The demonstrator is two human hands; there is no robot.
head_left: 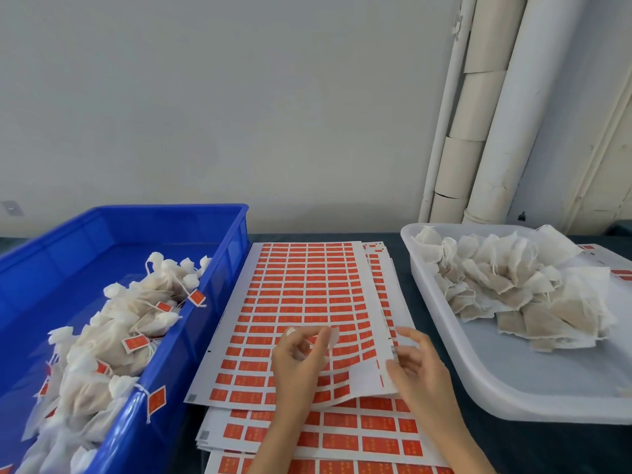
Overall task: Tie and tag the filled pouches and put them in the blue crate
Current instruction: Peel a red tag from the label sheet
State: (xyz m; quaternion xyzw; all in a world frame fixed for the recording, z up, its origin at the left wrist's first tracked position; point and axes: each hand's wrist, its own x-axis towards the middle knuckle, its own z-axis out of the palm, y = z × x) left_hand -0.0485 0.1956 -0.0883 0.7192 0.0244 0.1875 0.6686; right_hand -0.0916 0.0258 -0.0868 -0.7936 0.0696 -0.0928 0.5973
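A blue crate [228, 258] on the left holds several tied pouches [99, 350] with red tags on strings. At the right, a white tray [485, 384] carries a heap of filled, untied pouches [513, 289]. Between them lies a stack of sheets of red tag stickers [307, 285]. My left hand [299, 362] hovers over the top sheet and pinches a small pale piece [330, 336], too blurred to identify. My right hand [415, 367] grips the top sheet's right edge, and that near right corner is curled up off the stack.
A dark cloth covers the table [424, 336]. A pale wall stands behind, with white pipes [492, 131] at the back right. More sticker sheets [342, 439] lie fanned out under the top one toward me. One tagged pouch hangs over the crate's near rim [155, 400].
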